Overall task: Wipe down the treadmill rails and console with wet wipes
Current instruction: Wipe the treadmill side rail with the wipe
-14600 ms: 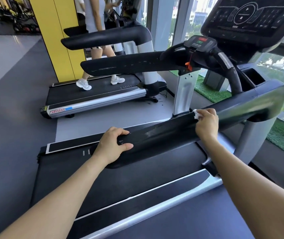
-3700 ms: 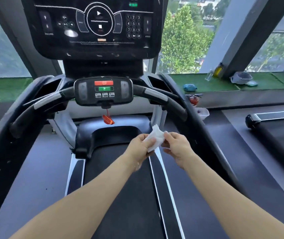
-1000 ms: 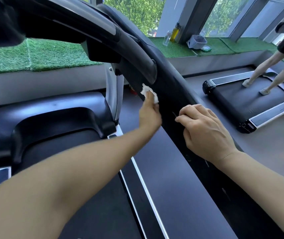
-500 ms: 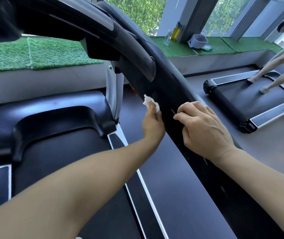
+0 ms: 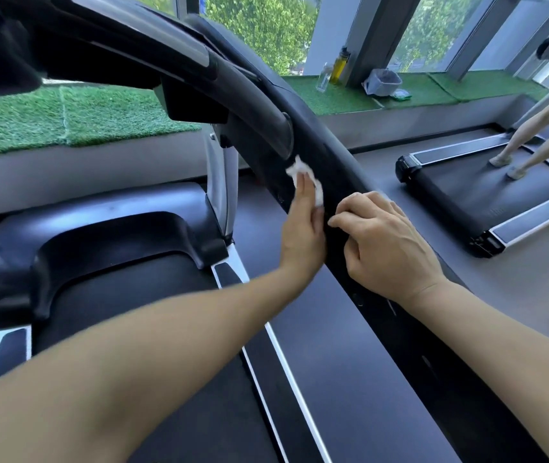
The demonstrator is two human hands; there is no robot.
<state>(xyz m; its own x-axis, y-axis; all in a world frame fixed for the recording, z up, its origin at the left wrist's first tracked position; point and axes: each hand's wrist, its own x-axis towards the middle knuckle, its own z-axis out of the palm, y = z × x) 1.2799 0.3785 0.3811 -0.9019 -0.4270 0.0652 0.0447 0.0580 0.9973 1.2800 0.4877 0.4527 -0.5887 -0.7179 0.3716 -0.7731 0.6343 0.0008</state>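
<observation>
Head view: left hand (image 5: 303, 228) presses wipe (image 5: 306, 177) flat on rail (image 5: 343, 168); right hand (image 5: 389, 248), seemingly curled, grips rail.

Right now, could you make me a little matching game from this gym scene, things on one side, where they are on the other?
Things:
1. wipe
2. right hand
3. yellow bottle
4. bin

Places:
A. on the green ledge, beside a clear bottle
B. under the left hand's fingers, against the rail
C. on the ledge, right of the pillar
D. curled on the rail

Pairs: 1-B, 2-D, 3-A, 4-C
</observation>
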